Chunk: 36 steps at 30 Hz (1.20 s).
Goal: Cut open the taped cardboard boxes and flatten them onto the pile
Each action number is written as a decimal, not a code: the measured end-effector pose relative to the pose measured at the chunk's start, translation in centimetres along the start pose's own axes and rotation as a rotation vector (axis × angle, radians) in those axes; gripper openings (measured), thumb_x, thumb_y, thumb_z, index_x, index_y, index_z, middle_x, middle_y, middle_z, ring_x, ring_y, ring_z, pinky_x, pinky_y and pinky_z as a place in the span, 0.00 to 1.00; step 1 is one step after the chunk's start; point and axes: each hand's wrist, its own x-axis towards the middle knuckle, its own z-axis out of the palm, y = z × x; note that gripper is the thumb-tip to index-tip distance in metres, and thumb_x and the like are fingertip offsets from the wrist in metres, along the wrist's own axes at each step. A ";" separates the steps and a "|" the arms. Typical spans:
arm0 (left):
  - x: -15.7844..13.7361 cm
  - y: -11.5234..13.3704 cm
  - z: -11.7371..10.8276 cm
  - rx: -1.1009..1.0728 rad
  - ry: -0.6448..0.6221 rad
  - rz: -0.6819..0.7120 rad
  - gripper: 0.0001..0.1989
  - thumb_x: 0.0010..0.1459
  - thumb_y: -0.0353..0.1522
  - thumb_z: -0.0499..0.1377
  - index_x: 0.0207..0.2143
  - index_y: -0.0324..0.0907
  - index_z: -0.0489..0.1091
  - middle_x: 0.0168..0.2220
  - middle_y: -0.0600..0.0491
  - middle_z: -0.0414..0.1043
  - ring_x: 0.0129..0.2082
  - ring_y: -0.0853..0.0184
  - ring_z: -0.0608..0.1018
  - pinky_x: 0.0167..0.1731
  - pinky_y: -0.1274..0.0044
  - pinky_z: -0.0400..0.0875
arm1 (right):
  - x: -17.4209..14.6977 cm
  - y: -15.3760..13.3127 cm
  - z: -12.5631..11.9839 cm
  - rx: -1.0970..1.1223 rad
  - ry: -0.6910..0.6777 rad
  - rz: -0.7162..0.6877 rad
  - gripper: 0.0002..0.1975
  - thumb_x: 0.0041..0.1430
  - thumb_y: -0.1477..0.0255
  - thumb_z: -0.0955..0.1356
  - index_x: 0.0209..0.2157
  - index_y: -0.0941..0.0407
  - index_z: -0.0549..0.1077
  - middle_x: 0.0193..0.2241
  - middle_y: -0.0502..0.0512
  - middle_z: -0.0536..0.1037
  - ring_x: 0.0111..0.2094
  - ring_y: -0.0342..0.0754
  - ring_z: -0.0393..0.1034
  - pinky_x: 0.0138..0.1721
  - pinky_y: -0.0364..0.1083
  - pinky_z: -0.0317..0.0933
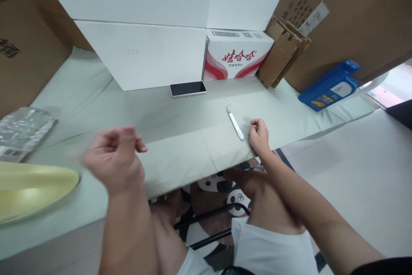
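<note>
My left hand (pixel 117 157) is raised above the left part of the cloth-covered table, its fingers curled in and slightly blurred by motion. Whatever it might hold is hidden by the fingers. Close to the front edge, my right hand (pixel 259 136) rests on the table with its fingers curled and nothing visible in them. Just left of it lies a white utility knife (pixel 235 124), apart from the fingers. A phone (pixel 188 89) with a dark screen lies farther back, near the foot of the white panel. At the left edge is a yellow bowl-like dish (pixel 38 189).
A white and red carton (pixel 238 56) stands at the back beside folded brown cardboard (pixel 281 54). A blue bottle (pixel 330 86) leans at the right by a large cardboard box (pixel 363 17). Clear plastic packaging (pixel 27 131) lies left. White panels (pixel 144 54) wall the back.
</note>
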 end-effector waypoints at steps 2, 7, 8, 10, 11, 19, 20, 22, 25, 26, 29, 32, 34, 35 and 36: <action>0.3 -1.0 0.9 0.007 -0.069 -0.071 0.18 0.47 0.39 0.75 0.25 0.37 0.71 0.19 0.58 0.70 0.14 0.75 0.68 0.14 0.82 0.63 | 0.1 0.0 0.1 -0.013 -0.016 -0.011 0.11 0.53 0.69 0.61 0.38 0.54 0.68 0.39 0.58 0.76 0.40 0.53 0.69 0.49 0.54 0.63; 0.6 -2.2 3.0 0.056 -0.167 -0.222 0.16 0.53 0.39 0.72 0.27 0.37 0.72 0.21 0.55 0.75 0.13 0.76 0.70 0.15 0.83 0.63 | 0.2 0.0 0.3 -0.053 -0.044 -0.031 0.09 0.54 0.69 0.60 0.37 0.53 0.68 0.38 0.58 0.76 0.40 0.53 0.69 0.47 0.53 0.64; 0.6 -2.3 3.2 0.048 -0.189 -0.228 0.18 0.52 0.41 0.72 0.27 0.38 0.72 0.21 0.55 0.75 0.14 0.76 0.70 0.16 0.83 0.64 | 0.3 0.0 0.4 -0.064 -0.050 -0.035 0.09 0.54 0.69 0.60 0.37 0.53 0.68 0.37 0.58 0.76 0.39 0.53 0.69 0.46 0.53 0.64; 0.5 -2.5 3.3 0.044 -0.248 -0.236 0.21 0.49 0.46 0.73 0.24 0.39 0.71 0.19 0.56 0.72 0.14 0.75 0.70 0.16 0.82 0.65 | 0.3 0.0 0.6 -0.089 -0.064 -0.042 0.09 0.55 0.69 0.60 0.37 0.53 0.68 0.37 0.58 0.76 0.39 0.53 0.69 0.45 0.53 0.64; 0.6 -2.6 3.3 0.049 -0.278 -0.240 0.22 0.49 0.47 0.73 0.22 0.39 0.71 0.17 0.56 0.70 0.13 0.75 0.70 0.16 0.82 0.65 | 0.3 0.0 0.6 -0.102 -0.071 -0.045 0.09 0.55 0.69 0.60 0.36 0.53 0.68 0.36 0.58 0.76 0.39 0.54 0.69 0.45 0.53 0.64; 1.5 -3.8 2.8 0.000 -0.342 -0.156 0.20 0.42 0.45 0.73 0.26 0.40 0.73 0.22 0.54 0.76 0.17 0.74 0.74 0.18 0.83 0.64 | 0.2 -0.1 0.7 -0.192 -0.101 -0.057 0.11 0.54 0.68 0.60 0.37 0.54 0.70 0.37 0.60 0.76 0.39 0.55 0.69 0.45 0.53 0.63; 1.6 -3.8 2.7 -0.020 -0.337 -0.157 0.20 0.41 0.45 0.73 0.25 0.40 0.72 0.21 0.55 0.74 0.17 0.74 0.74 0.18 0.83 0.64 | 0.1 -0.2 0.7 -0.199 -0.105 -0.058 0.11 0.54 0.68 0.60 0.36 0.54 0.70 0.37 0.60 0.76 0.39 0.55 0.69 0.45 0.53 0.63; 1.8 -3.6 2.4 -0.069 -0.328 -0.172 0.22 0.40 0.47 0.74 0.24 0.40 0.72 0.19 0.55 0.72 0.16 0.74 0.73 0.18 0.82 0.64 | -0.1 -0.3 0.6 -0.211 -0.112 -0.063 0.11 0.53 0.67 0.60 0.36 0.54 0.69 0.36 0.60 0.76 0.39 0.55 0.68 0.44 0.54 0.63; 2.1 -3.2 1.8 -0.156 -0.325 -0.225 0.25 0.41 0.51 0.73 0.25 0.39 0.74 0.21 0.52 0.75 0.17 0.73 0.74 0.18 0.81 0.65 | -0.3 -0.4 0.5 -0.226 -0.124 -0.076 0.11 0.52 0.66 0.61 0.35 0.54 0.69 0.36 0.60 0.75 0.39 0.55 0.68 0.44 0.54 0.63; 2.2 -3.0 1.7 -0.176 -0.335 -0.242 0.24 0.41 0.50 0.73 0.26 0.39 0.74 0.23 0.51 0.77 0.19 0.72 0.75 0.19 0.81 0.65 | -0.3 -0.4 0.5 -0.232 -0.127 -0.080 0.10 0.51 0.66 0.61 0.35 0.53 0.68 0.36 0.60 0.75 0.39 0.55 0.67 0.44 0.54 0.63; 2.0 -2.5 1.2 -0.181 -0.435 -0.251 0.21 0.43 0.46 0.74 0.26 0.40 0.75 0.24 0.50 0.78 0.21 0.71 0.77 0.21 0.81 0.66 | -0.3 -0.5 0.6 -0.253 -0.131 -0.091 0.09 0.51 0.66 0.61 0.33 0.53 0.67 0.35 0.60 0.74 0.38 0.55 0.67 0.44 0.54 0.63; 1.1 -1.8 0.9 -0.175 -0.675 -0.253 0.19 0.49 0.45 0.72 0.22 0.40 0.74 0.19 0.51 0.75 0.20 0.71 0.75 0.22 0.80 0.67 | -0.3 -0.4 0.6 -0.272 -0.134 -0.097 0.09 0.50 0.66 0.61 0.33 0.53 0.67 0.35 0.59 0.74 0.38 0.55 0.66 0.44 0.54 0.63; 0.2 -1.4 0.9 -0.174 -0.889 -0.292 0.17 0.55 0.44 0.68 0.24 0.40 0.75 0.21 0.49 0.76 0.22 0.69 0.78 0.24 0.79 0.69 | -0.4 -0.4 0.6 -0.283 -0.137 -0.098 0.09 0.51 0.65 0.61 0.33 0.53 0.67 0.35 0.60 0.74 0.38 0.55 0.66 0.45 0.54 0.62; -0.3 -1.3 0.8 -0.168 -0.974 -0.315 0.15 0.57 0.42 0.66 0.26 0.40 0.76 0.24 0.48 0.78 0.24 0.68 0.80 0.25 0.78 0.71 | -0.4 -0.4 0.6 -0.287 -0.138 -0.097 0.09 0.51 0.65 0.61 0.34 0.53 0.67 0.36 0.60 0.74 0.38 0.55 0.66 0.45 0.54 0.62; -0.7 -1.2 0.8 -0.160 -1.031 -0.333 0.12 0.58 0.39 0.65 0.28 0.40 0.76 0.27 0.47 0.79 0.27 0.67 0.81 0.28 0.77 0.73 | -0.4 -0.4 0.6 -0.291 -0.140 -0.095 0.10 0.51 0.65 0.61 0.34 0.53 0.67 0.36 0.60 0.74 0.39 0.55 0.66 0.45 0.54 0.62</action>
